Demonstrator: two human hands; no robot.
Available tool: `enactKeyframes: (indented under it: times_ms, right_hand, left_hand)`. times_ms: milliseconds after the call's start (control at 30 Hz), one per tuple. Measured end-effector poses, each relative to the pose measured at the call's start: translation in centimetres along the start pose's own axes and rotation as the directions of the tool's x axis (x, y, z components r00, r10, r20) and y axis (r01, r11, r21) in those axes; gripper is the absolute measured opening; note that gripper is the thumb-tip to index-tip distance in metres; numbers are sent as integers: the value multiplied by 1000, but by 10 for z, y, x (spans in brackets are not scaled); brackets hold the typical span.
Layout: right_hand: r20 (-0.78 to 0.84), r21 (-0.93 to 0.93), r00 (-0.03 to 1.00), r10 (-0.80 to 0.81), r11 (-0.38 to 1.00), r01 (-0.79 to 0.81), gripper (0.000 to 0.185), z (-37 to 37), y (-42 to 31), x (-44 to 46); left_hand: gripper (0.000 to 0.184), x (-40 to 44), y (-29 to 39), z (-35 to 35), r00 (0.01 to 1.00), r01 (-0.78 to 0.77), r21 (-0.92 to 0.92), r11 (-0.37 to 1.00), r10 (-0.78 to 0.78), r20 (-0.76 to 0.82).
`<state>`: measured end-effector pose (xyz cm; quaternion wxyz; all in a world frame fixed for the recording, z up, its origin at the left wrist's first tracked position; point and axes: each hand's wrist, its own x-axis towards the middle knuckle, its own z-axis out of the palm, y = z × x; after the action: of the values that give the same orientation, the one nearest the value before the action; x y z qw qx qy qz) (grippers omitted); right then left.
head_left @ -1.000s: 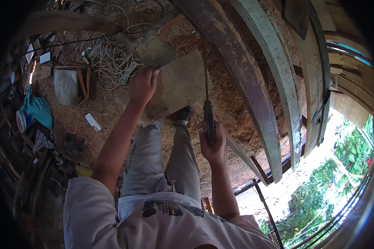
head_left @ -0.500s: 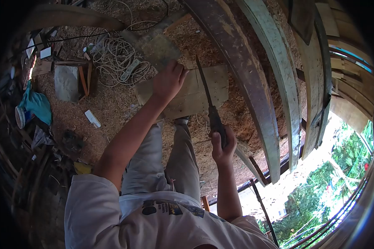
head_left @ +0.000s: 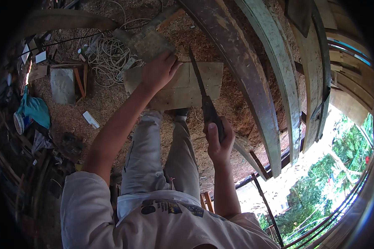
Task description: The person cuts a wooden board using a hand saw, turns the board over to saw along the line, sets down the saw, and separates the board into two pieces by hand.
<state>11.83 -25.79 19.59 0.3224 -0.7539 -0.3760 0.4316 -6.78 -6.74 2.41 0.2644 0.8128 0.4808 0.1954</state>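
Note:
My right hand [head_left: 220, 143] is wrapped round the dark handle of a handsaw [head_left: 200, 80]. The narrow blade points away from me and passes over a plywood board [head_left: 174, 92]; whether its teeth touch the wood I cannot tell. My left hand [head_left: 160, 70] is closed at the board's far edge, left of the saw tip, with its fingertips partly hidden. A thin straight line runs across the board near the blade. The board lies in front of my legs, above the sawdust-covered ground.
Large curved timbers [head_left: 237, 62] rise on the right, with a pale green one [head_left: 274, 70] beside them. A tangled white cord [head_left: 108, 58] lies at the upper left. Nearby are a grey block [head_left: 62, 86], a white piece [head_left: 91, 119] and a teal bag [head_left: 35, 110].
The board has turned to lie more level and shifted away and left, along with my left hand. My right hand has brought the saw slightly left and away from me.

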Motion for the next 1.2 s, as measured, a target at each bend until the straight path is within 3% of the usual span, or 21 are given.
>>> enactKeyframes:
  times_ms: [133, 200, 333, 600, 700, 867, 1067, 1133, 1200]
  right_hand:
    - [-37, 113, 998, 53, 992, -49, 22, 6, -2, -2]
    - [-151, 207, 982, 112, 975, -80, 25, 12, -5, -2]
    - [-121, 111, 984, 131, 987, -118, 31, 11, 2, -2]
    - [-101, 293, 963, 249, 933, -211, 29, 29, -28, 8]
    - [-112, 221, 960, 257, 948, -228, 25, 31, -36, 18]
    - [-143, 286, 956, 256, 935, -208, 26, 40, -36, 16]
    - [-229, 277, 938, 261, 941, -194, 27, 54, -51, 13]
    - [-238, 242, 940, 244, 952, -186, 27, 58, -53, 14]
    - [-248, 152, 942, 227, 969, -193, 26, 63, -55, 17]
  left_hand:
    - [24, 12, 7, 0, 997, -70, -6, 997, 70, -24]
    - [24, 19, 4, 6, 997, -81, -24, 996, 81, -7]
    - [25, 21, 1, 10, 996, -85, -3, 996, 85, 20]
    - [25, 26, -3, 11, 993, -115, -21, 993, 115, 1]
    - [26, 34, -8, 14, 990, -143, -14, 990, 143, -13]
    - [25, 41, -13, 12, 986, -166, 5, 986, 166, 11]
    - [27, 41, -14, 6, 966, -257, 147, 955, 259, 4]
    - [23, 42, -11, 6, 986, -150, 96, 984, 142, 88]
    - [21, 48, -8, 7, 985, -150, 140, 979, 136, 102]
